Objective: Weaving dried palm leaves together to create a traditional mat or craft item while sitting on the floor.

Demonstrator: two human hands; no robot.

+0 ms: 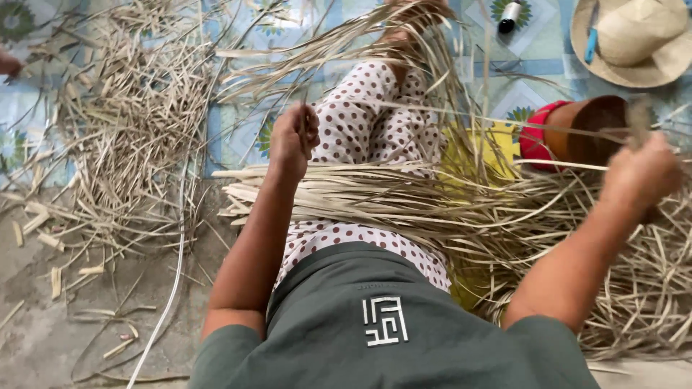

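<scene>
I sit on the floor with my legs in white, red-dotted trousers (375,115) stretched forward. A thick bundle of dried pale leaf strips (375,194) lies across my lap. My left hand (292,137) is raised above the bundle, fist closed around a thin strip that runs to the right. My right hand (641,173), blurred, is closed on the other end of a strip at the right. More long strips arch up over my legs toward my foot (404,29).
A heap of strip offcuts (122,130) covers the floor at left. A straw hat (634,39) lies top right, a brown and red bowl-like thing (577,130) below it, a small bottle (509,16) on the patterned mat. Loose strips (641,288) pile at right.
</scene>
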